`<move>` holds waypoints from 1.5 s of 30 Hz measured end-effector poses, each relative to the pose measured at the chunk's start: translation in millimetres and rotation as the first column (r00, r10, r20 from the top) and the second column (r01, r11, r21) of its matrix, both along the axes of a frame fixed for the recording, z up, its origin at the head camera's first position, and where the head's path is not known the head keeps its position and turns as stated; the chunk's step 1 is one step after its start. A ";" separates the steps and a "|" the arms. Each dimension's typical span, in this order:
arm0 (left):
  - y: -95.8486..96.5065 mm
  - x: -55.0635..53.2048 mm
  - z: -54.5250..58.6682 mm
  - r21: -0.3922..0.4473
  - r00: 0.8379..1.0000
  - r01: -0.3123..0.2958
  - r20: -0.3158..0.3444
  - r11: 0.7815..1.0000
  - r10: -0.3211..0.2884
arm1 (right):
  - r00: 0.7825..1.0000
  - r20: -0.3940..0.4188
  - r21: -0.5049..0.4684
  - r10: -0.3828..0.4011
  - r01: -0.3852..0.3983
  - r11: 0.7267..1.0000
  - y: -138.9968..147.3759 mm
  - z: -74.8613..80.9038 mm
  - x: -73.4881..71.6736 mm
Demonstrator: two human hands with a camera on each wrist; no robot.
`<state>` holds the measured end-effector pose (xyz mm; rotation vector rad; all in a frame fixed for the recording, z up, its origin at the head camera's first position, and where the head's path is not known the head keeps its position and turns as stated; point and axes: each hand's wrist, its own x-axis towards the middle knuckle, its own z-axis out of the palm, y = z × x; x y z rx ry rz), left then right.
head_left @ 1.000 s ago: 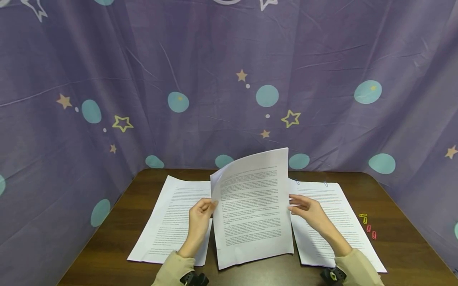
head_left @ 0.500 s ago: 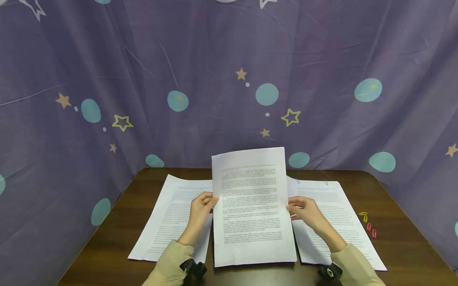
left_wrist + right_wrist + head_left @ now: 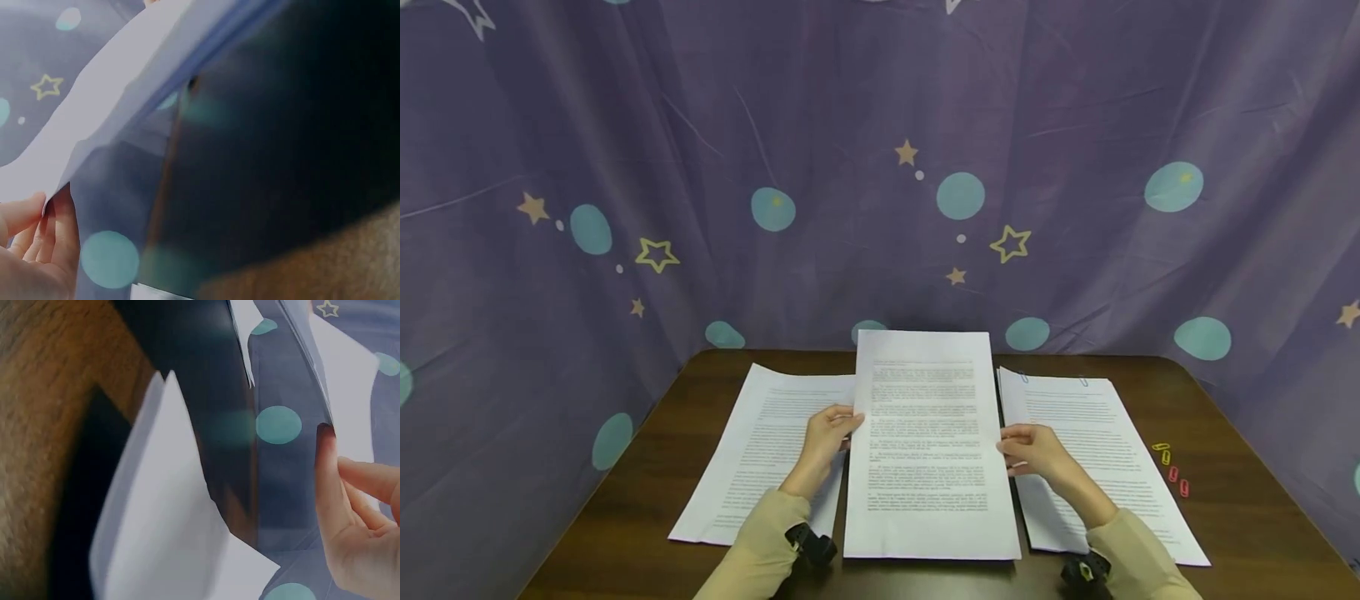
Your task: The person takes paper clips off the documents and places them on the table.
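A stack of printed paper sheets (image 3: 928, 450) is held up in the middle of the head view, its top leaning back. My left hand (image 3: 823, 442) pinches its left edge; the thumb and fingers grip the sheets (image 3: 119, 81) in the left wrist view. At the opposite edge, my right hand (image 3: 1037, 454) holds the same stack between thumb and fingers, and the right wrist view shows these sheets (image 3: 350, 387) between them. How many sheets there are cannot be told.
Printed pages (image 3: 775, 450) lie left on the brown table (image 3: 617, 517). Another pile (image 3: 1090, 458) lies right, with blue paper clips (image 3: 1083, 382) on its top edge. Yellow paper clips (image 3: 1166, 457) and pink paper clips (image 3: 1183, 488) lie beyond it. A purple curtain (image 3: 850, 108) hangs behind.
The held stack has straightened from a curved, tilted pose, and its top edge has come down. My right hand has moved onto the right edge and down a little.
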<state>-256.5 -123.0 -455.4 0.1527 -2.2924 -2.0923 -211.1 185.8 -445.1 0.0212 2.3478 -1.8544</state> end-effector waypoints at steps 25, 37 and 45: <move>1.9 -11.5 -30.9 0.019 0.985 0.118 0.125 0.993 -0.120 | 0.991 0.092 0.062 -0.096 0.090 0.994 -2.6 -23.2 -7.1; 0.4 -16.8 -37.8 0.014 0.982 0.141 0.127 0.990 -0.142 | 0.994 0.089 0.009 -0.065 0.064 0.998 -2.0 -31.2 -11.8; -0.8 -19.1 -37.4 0.036 0.979 0.159 0.128 0.987 -0.162 | 0.994 0.092 0.004 -0.052 0.052 0.999 -4.5 -33.1 -14.8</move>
